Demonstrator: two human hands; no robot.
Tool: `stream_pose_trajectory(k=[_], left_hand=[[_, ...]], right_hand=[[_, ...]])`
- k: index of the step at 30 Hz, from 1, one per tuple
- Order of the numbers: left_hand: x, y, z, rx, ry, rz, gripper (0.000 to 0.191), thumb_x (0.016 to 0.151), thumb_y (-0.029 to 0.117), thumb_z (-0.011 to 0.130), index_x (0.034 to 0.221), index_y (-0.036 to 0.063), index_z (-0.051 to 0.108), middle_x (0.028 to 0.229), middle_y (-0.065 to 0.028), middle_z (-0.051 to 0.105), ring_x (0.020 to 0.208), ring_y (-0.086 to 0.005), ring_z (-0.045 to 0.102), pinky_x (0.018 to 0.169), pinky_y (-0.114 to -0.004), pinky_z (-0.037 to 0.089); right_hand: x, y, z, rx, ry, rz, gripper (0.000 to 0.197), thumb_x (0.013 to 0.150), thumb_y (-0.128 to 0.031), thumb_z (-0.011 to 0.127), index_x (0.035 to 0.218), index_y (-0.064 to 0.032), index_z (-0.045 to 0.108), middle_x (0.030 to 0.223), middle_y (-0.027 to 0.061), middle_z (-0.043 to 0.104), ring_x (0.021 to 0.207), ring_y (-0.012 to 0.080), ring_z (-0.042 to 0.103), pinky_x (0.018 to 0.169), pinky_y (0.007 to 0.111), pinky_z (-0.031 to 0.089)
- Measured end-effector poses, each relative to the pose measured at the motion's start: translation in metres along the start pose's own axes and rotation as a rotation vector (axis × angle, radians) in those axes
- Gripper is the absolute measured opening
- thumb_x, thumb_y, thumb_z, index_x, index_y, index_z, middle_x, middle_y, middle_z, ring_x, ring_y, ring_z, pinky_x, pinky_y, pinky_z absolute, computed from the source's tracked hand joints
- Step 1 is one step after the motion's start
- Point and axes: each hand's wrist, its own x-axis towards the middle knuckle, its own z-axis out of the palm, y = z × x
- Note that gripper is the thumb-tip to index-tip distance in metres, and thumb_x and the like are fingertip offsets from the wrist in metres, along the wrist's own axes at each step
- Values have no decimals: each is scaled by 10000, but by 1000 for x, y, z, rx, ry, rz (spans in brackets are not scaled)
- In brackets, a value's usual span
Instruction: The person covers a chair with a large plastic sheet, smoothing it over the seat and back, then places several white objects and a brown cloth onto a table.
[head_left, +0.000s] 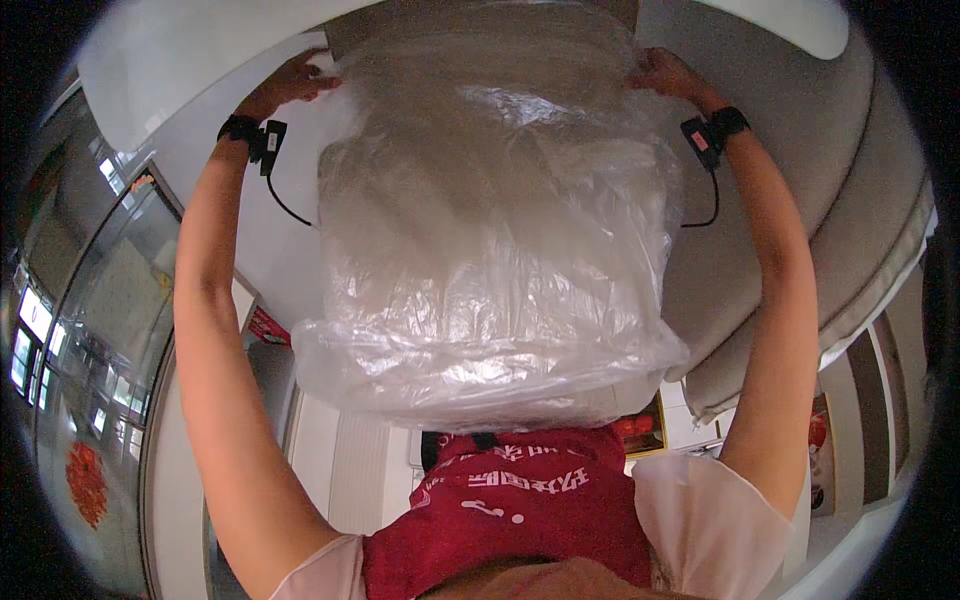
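Note:
A large sheet or bag of clear plastic (487, 262) hangs spread out before me, creased and shiny, with its lower edge bunched near my red apron (517, 495). At the upper left, my left hand (300, 79) has its fingers at the plastic's edge. Opposite it, my right hand (667, 75) pinches the upper right edge. Something brown shows through the film; whether it lies inside or behind cannot be told. Each wrist wears a black band with a small device and cable.
A grey cushioned surface with seams (795, 150) curves along the right. White panels (172, 67) arch across the top left. A glossy glass panel (112, 315) with reflections stands at the far left. A framed item (649, 431) is low behind me.

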Motion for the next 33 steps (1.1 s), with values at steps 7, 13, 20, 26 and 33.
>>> stream_pose_trajectory(k=[7,13,20,26,33], left_hand=[[4,-15,-73,508,485,22,316,930,221,618,1225,115,660,1000,-8,731,700,-83,575,618,-245,470],[36,14,-106,320,649,145,319,933,224,614,1231,118,657,1010,-8,728,721,-87,581,632,-249,472],[63,36,-129,234,616,148,323,936,228,610,1237,121,654,1021,-9,725,746,-92,587,648,-253,474],[37,19,-97,104,604,156,327,938,231,606,1243,124,651,1030,-10,723,767,-97,593,662,-256,476],[-66,-3,-63,-17,637,51,331,941,235,601,1250,127,648,1041,-11,720,791,-102,600,678,-260,478]], right_hand=[[24,28,-37,331,290,-229,609,943,-565,579,1293,-67,616,1158,138,647,943,210,639,861,385,532],[68,42,-38,633,531,-185,616,937,-558,590,1313,-69,595,1189,132,629,985,217,619,891,390,510],[75,52,-27,684,660,-177,628,931,-550,603,1337,-72,572,1226,125,608,1035,225,595,927,397,486],[74,68,-23,779,672,-202,641,926,-543,614,1358,-74,551,1257,119,590,1078,232,575,957,402,464],[86,66,-12,909,646,-294,659,919,-535,627,1381,-77,528,1294,112,569,1128,240,552,993,409,440]])
